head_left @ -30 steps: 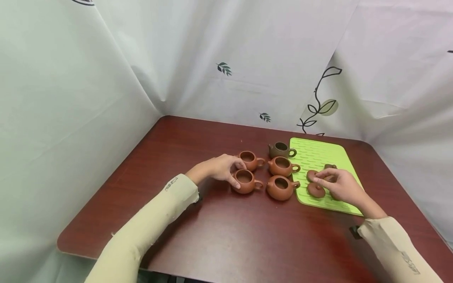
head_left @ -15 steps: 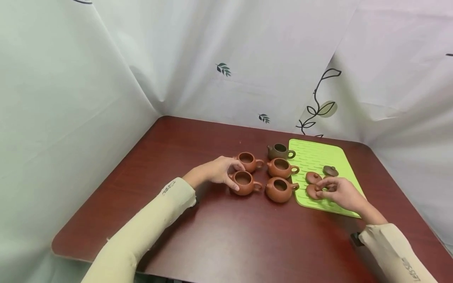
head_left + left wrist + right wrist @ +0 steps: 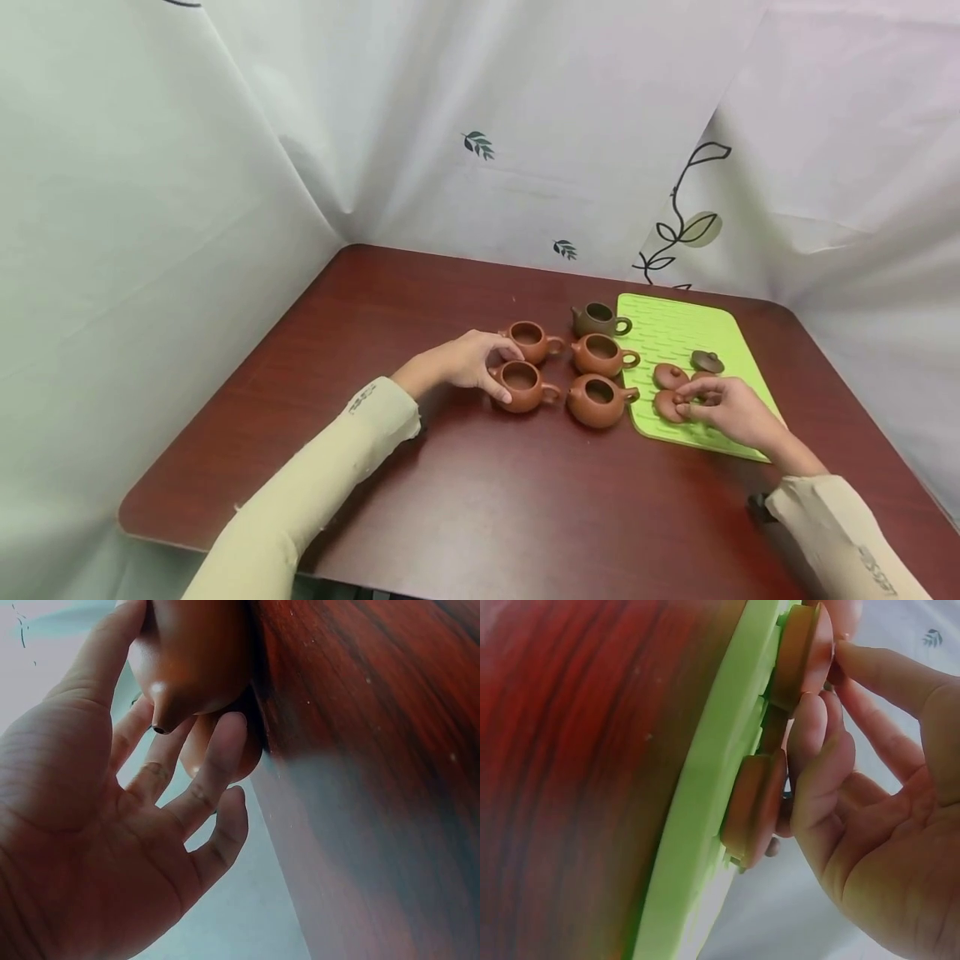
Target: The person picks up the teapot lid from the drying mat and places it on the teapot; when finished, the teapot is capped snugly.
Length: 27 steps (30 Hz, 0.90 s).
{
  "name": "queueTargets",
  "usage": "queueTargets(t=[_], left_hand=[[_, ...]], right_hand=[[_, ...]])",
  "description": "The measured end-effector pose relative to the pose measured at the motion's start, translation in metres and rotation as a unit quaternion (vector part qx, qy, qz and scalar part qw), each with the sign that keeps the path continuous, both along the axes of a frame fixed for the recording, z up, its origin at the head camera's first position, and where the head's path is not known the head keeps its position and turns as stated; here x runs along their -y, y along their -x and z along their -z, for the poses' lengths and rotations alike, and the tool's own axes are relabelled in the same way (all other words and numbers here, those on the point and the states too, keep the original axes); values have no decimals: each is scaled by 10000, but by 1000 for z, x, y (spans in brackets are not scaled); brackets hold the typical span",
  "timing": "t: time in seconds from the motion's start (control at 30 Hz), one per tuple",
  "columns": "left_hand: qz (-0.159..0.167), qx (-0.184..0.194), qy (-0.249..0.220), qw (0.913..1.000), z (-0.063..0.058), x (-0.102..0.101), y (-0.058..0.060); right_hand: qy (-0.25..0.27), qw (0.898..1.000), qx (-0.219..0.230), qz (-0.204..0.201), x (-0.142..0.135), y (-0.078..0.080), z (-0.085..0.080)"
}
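Note:
A lidless reddish-brown clay teapot (image 3: 529, 402) stands on the table, its handle pointing right. My left hand (image 3: 474, 363) holds it from the spout side, thumb in front and fingers reaching behind. In the left wrist view, the spout (image 3: 166, 711) points into the space between thumb and fingers. My right hand (image 3: 733, 412) pinches the knob of a reddish-brown teapot lid (image 3: 664, 407) at the near part of the green mat (image 3: 660, 315). Thumb and index finger meet at that knob in the right wrist view, while another lid (image 3: 751, 802) sits beside the curled lower fingers.
A second reddish teapot (image 3: 527, 340) stands right behind the held one. To the right are two more reddish teapots (image 3: 594, 408) and a dark brown one (image 3: 600, 320), also lidless. On the mat lie another reddish lid (image 3: 669, 377) and a dark lid (image 3: 708, 361).
My right hand has come nearer, from over the farther lids to the knob of the near lid, uncovering the dark lid. My left hand has stayed at the same teapot.

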State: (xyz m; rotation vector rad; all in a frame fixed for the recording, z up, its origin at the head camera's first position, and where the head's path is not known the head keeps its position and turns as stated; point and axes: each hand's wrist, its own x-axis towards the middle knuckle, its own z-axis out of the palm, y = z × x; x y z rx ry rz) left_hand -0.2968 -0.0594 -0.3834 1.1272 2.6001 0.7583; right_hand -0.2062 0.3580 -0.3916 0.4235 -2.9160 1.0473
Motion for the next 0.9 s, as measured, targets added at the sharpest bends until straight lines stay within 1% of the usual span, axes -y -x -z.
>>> queueTargets(t=[0.13,0.3,0.43,0.63,0.9], left_hand=[[-20,8,55,10000,1,2,-2],[35,-76,0,10000,-3,1,-1],[56,-145,97,9998,-4,0,0],[21,-79,168,9998,-5,-1,-1],[126,-262,222,9993,-6,0,-1]], right_hand=[[-3,10000,59,34,2,0,4],[-65,9998,-100,172,4,0,3],[-57,9997,-169,191,6,0,3],[-98,9990,-318,292,8,1,4],[208,9981,-322,483,11,-1,2]])
